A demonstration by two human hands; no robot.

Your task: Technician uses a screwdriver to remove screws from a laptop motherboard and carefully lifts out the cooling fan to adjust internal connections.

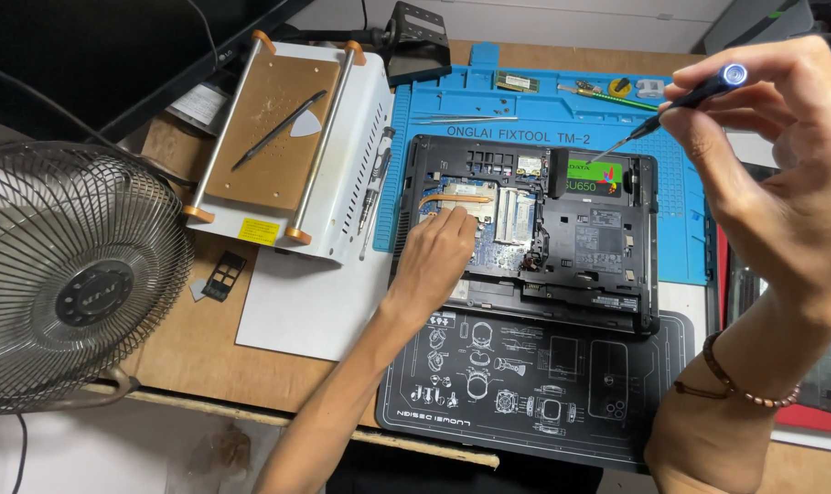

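i take the opened laptop [534, 238] as the landmark; it lies bottom-up with its cover off, board and copper heat pipe exposed.

nearest to me, just in front of the laptop, a black mat [534, 389] with white line drawings, its far edge tucked under the laptop's near edge. my right forearm crosses the mat's right corner; a bead bracelet [735, 382] sits on that wrist.

my left hand [436, 258] rests on the left part of the laptop, fingers curled together and pressing down on the board near the heat pipe. i cannot tell whether anything is pinched under the fingers.

my right hand [781, 155] is raised above and to the right of the laptop, fingers clamped on a slim black screwdriver [680, 101] with a blue-ringed cap. the tip slants down-left and sits at the green-labelled drive [591, 176] in the laptop's far right bay.

under and beyond the laptop, a blue work mat [680, 174]; tweezers [463, 119] and small parts lie in its far trays.

left of the laptop, a white heating plate unit [292, 146] with a brown bed and a black pry tool [278, 130] on it. further left, a wire-caged fan [72, 274]. all stand on a wooden table [191, 343].
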